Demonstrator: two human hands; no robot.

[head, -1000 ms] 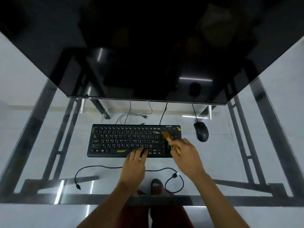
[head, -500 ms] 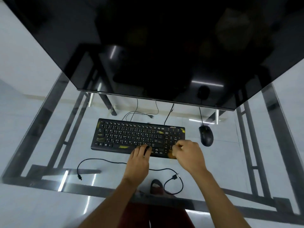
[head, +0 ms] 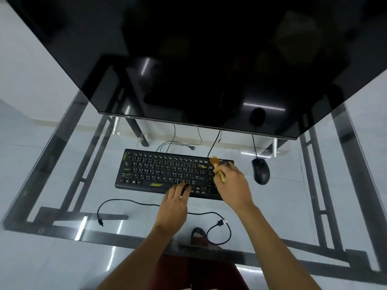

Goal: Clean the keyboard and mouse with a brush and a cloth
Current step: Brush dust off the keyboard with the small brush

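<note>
A wooden brush (head: 216,166) is gripped in the right hand (head: 232,185), its bristles set on the far right corner of the keyboard (head: 159,174). The left hand (head: 174,203) is laid flat on the keyboard's near edge, fingers straight. The mouse (head: 260,171) lies on the glass worktop (head: 62,206), right of the keyboard.

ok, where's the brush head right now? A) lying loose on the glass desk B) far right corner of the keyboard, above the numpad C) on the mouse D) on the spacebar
B: the right hand holds the brush with its bristles at the far right corner of the keyboard, above the numpad; the mouse sits untouched to the right, and the left hand rests flat on the keyboard's near edge.
</note>
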